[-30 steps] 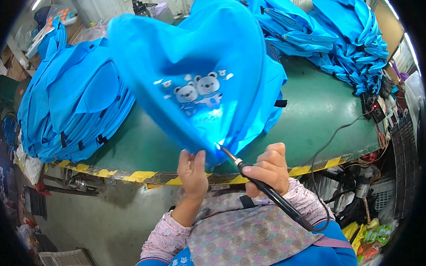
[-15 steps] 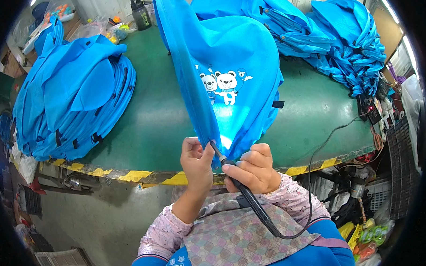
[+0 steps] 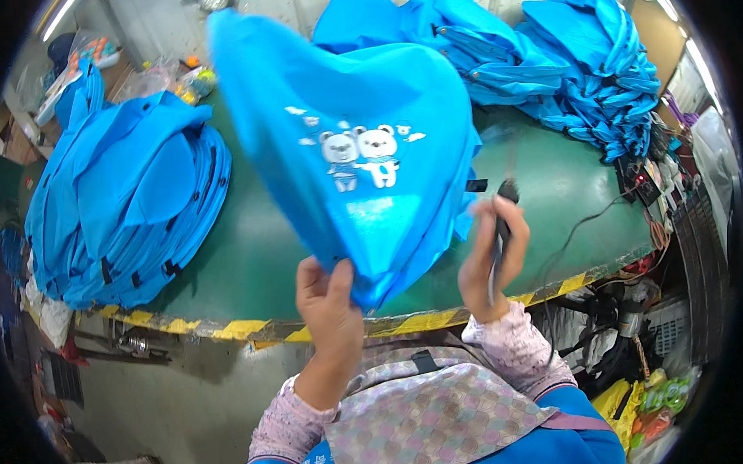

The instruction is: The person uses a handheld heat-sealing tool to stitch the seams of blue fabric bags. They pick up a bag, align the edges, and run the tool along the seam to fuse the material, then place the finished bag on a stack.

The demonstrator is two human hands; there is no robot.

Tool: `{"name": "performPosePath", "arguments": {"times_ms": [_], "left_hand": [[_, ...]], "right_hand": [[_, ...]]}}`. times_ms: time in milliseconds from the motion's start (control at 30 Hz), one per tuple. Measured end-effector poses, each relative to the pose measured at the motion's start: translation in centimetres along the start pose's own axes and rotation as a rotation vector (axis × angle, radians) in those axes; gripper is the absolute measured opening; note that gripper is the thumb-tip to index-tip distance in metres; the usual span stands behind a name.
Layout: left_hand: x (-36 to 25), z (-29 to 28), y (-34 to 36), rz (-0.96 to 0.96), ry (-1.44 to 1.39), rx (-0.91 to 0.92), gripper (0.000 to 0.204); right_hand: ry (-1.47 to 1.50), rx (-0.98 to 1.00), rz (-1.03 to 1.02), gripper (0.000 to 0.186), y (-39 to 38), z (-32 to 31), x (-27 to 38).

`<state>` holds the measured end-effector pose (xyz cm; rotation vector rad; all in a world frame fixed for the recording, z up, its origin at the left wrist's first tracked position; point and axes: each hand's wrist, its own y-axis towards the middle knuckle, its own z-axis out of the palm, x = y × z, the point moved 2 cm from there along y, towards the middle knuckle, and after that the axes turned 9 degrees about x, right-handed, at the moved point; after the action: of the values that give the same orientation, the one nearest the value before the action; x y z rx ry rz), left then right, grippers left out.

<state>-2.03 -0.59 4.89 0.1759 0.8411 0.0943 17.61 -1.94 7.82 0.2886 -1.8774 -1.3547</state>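
Observation:
A blue fabric piece (image 3: 300, 180) printed with two white bears rises from the near table edge, its upper left part standing well above the table. My left hand (image 3: 332, 308) is closed on its lower point, thumb and fingers gripping the left edge. To the right of the fabric and apart from it, my right hand (image 3: 492, 252) holds a black corded soldering iron (image 3: 502, 230). The iron's thick black end points up and its thin shaft runs down beside the palm. Motion blurs this hand and the iron's tip.
On the green table (image 3: 248, 252), a stack of blue fabric pieces (image 3: 127, 199) lies left. More blue piles (image 3: 586, 68) lie at the back right. A cable runs to a small black box (image 3: 640, 182) with a red light. Yellow-black tape (image 3: 237, 329) lines the near edge.
My right hand has moved right, taking the soldering iron off the fabric and turning its thick end up. The fabric has shifted left and its front faces me more. My left hand still grips it.

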Motion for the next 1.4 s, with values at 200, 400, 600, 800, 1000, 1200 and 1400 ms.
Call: {"name": "performPosePath", "arguments": {"times_ms": [200, 400, 600, 800, 1000, 1200, 1400], "left_hand": [[-4.2, 3.1, -1.2, 0.276, 0.615, 0.287, 0.072], [-2.3, 1.6, 0.4, 0.087, 1.186, 0.561, 0.048], [-5.5, 5.3, 9.2, 0.854, 1.597, 0.527, 0.042], [-1.3, 20.8, 24.7, 0.841, 1.393, 0.856, 0.054], [9.0, 30.4, 33.1, 0.724, 1.591, 1.020, 0.082], [10.3, 22.1, 22.7, 0.775, 1.490, 1.042, 0.044], [-4.7, -6.9, 18.6, 0.591, 1.832, 0.325, 0.043]], "right_hand": [[0.034, -0.081, 0.194, 0.050, 2.7, 3.7, -5.4], [0.363, 0.082, -0.317, 0.060, 6.8, 6.1, 1.0], [0.480, -0.102, -0.410, 0.054, 7.0, 2.3, -1.3], [0.145, -0.111, -0.156, 0.055, 4.4, -0.9, -6.4], [0.054, -0.041, -0.038, 0.048, 3.2, -1.0, -7.2], [0.102, -0.029, 0.141, 0.050, 2.2, -2.1, -7.0], [0.240, 0.104, 0.081, 0.048, 1.4, -0.3, -6.7]]}}
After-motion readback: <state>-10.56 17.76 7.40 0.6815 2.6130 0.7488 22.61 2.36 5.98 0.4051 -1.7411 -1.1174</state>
